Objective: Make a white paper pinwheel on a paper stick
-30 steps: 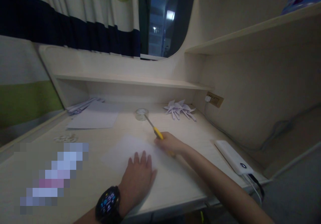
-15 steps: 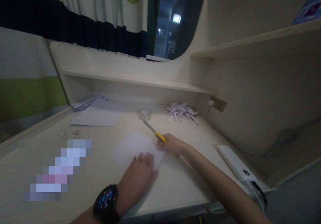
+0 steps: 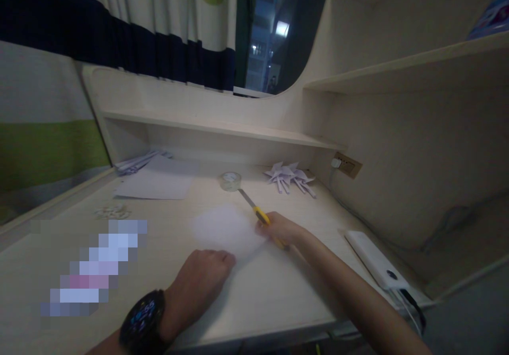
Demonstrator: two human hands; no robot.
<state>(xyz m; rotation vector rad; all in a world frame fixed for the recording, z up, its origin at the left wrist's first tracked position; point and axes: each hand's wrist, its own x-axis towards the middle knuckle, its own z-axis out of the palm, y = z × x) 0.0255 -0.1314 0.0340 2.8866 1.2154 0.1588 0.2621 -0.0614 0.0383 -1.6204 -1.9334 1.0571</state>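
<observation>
A white sheet of paper, blurred, lies at the middle of the desk. My left hand, with a black watch on its wrist, is closed at the paper's near edge, fingers curled over it. In my right hand is a yellow utility knife, its long blade out and pointing up and left toward a roll of clear tape. The right fingers are wrapped round the knife handle at the paper's right corner; whether they also touch the paper I cannot tell.
Folded paper pinwheels lie at the back. At back left are stacked sheets and rolled paper strips. Small white pieces sit above a pixelated patch. A white power bank with cables rests at right, below a wall socket.
My left hand has gone from lying flat on the paper to closed at its near edge, moving left. The paper, my right hand and the knife have shifted slightly right.
</observation>
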